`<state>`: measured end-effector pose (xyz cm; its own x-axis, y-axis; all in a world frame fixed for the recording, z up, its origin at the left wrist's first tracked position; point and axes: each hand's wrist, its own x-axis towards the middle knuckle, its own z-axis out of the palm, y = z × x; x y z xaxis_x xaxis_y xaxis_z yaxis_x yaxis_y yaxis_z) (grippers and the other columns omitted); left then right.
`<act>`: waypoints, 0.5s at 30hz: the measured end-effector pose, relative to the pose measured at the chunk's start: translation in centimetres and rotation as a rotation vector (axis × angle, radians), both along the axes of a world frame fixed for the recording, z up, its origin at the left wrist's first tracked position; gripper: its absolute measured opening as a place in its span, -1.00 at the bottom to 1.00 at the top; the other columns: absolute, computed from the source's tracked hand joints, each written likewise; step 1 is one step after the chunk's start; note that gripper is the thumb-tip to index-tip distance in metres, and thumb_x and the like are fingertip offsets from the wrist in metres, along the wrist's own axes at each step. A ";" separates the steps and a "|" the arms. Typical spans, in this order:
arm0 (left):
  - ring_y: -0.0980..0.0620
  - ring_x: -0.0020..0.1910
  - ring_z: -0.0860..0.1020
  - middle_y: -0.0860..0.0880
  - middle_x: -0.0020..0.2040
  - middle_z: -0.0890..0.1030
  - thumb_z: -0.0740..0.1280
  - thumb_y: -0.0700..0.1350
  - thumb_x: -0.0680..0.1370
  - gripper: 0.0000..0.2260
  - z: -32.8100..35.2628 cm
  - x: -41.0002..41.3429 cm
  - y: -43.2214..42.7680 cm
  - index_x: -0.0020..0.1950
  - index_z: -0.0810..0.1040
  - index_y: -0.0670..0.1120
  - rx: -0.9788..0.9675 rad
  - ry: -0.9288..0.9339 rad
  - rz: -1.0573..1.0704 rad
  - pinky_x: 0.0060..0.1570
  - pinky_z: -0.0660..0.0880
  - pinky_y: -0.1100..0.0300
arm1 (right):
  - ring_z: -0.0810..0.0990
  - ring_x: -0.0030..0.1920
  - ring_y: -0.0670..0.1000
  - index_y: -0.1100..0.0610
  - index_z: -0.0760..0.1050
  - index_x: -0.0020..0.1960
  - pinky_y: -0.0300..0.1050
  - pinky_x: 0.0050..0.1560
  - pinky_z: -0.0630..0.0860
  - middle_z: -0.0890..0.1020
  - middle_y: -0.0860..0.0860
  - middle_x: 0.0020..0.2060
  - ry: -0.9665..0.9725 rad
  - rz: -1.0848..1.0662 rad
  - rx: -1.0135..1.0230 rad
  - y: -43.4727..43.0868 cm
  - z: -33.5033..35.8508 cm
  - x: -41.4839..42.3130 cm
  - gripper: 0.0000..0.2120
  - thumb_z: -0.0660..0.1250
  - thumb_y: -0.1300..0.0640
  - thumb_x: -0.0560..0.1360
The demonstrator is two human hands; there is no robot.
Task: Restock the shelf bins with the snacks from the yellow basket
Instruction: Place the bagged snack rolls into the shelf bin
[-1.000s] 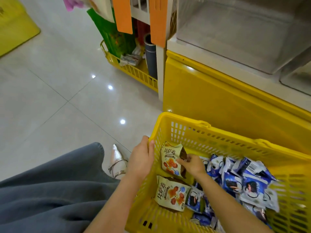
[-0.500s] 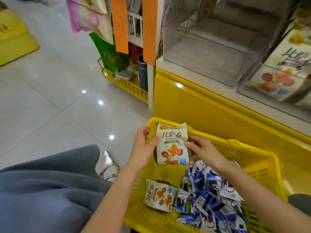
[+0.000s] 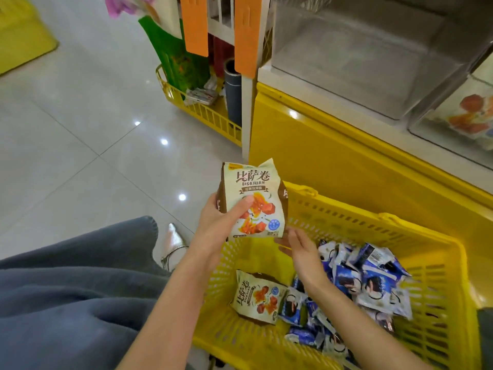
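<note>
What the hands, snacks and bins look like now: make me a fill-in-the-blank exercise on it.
1. The hand gripping the raised cream snack bag is the ____ one.
2. The right hand, just below that bag, holds ____.
3. The small packets heaped in the yellow basket are white and ____.
4. The clear shelf bin nearest the basket is ____.
Missing words: left, nothing, blue, empty

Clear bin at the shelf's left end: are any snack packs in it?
No, the clear bin shows only its bare floor; the left hand holds a cream snack bag.
</note>
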<state>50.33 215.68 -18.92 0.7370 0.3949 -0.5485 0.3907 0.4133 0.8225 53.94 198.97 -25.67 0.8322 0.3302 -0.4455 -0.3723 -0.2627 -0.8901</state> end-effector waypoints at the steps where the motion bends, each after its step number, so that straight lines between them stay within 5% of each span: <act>1: -0.05 -0.13 0.68 -0.06 -0.06 0.69 0.51 0.07 0.20 -0.39 -0.2 0.1 0.1 0.20 0.45 -0.03 -0.002 0.010 0.012 -0.19 0.62 0.04 | 0.54 0.18 0.03 0.12 0.41 0.19 -0.22 0.13 0.46 0.56 0.06 0.11 0.037 0.072 -0.084 0.0 -1.8 -0.5 -0.78 0.04 0.16 0.64; 3: -0.07 -0.12 0.67 -0.07 -0.04 0.68 0.51 0.08 0.19 -0.36 -0.6 0.1 0.4 0.22 0.44 -0.04 -0.007 0.028 0.028 -0.13 0.61 -0.03 | 0.45 0.30 0.09 0.18 0.33 0.33 -0.18 0.17 0.38 0.48 0.09 0.27 0.107 0.307 -0.281 -0.1 -5.4 -1.7 -0.72 0.05 0.20 0.64; 7: -0.06 -0.09 0.67 -0.08 0.02 0.66 0.52 0.01 0.30 -0.47 -1.3 0.3 0.7 0.21 0.46 -0.03 0.031 0.062 0.042 -0.06 0.60 -0.08 | 0.49 0.23 0.12 0.15 0.13 0.46 -0.09 0.11 0.48 0.33 0.10 0.41 0.191 0.616 -0.456 0.2 -9.7 -3.9 -0.52 0.18 0.23 0.58; 11: -0.03 -0.09 0.67 -0.06 0.04 0.65 0.49 -0.02 0.36 -0.55 -1.7 0.7 0.9 0.20 0.46 -0.01 0.052 0.086 0.044 -0.04 0.59 -0.08 | 0.27 0.37 0.08 0.11 0.10 0.49 -0.09 0.33 0.26 0.31 0.05 0.41 -0.123 0.906 -0.749 -0.1 -11.1 -3.3 -0.30 0.31 -0.11 0.49; 15: -0.03 -0.09 0.67 -0.05 0.04 0.65 0.49 -0.01 0.36 -0.57 -1.6 1.3 0.7 0.18 0.46 0.02 0.039 0.069 0.039 -0.04 0.60 -0.08 | 0.29 0.32 0.05 0.11 0.29 0.37 -0.09 0.26 0.26 0.38 0.04 0.29 -0.237 1.058 -0.821 -0.6 -11.1 -2.3 -0.29 0.32 -0.29 0.39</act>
<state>51.63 216.37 -20.55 0.6815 0.4448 -0.5811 0.4311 0.3977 0.8100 51.69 198.35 -36.82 0.4317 0.5640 -0.7040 0.4750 -0.8056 -0.3541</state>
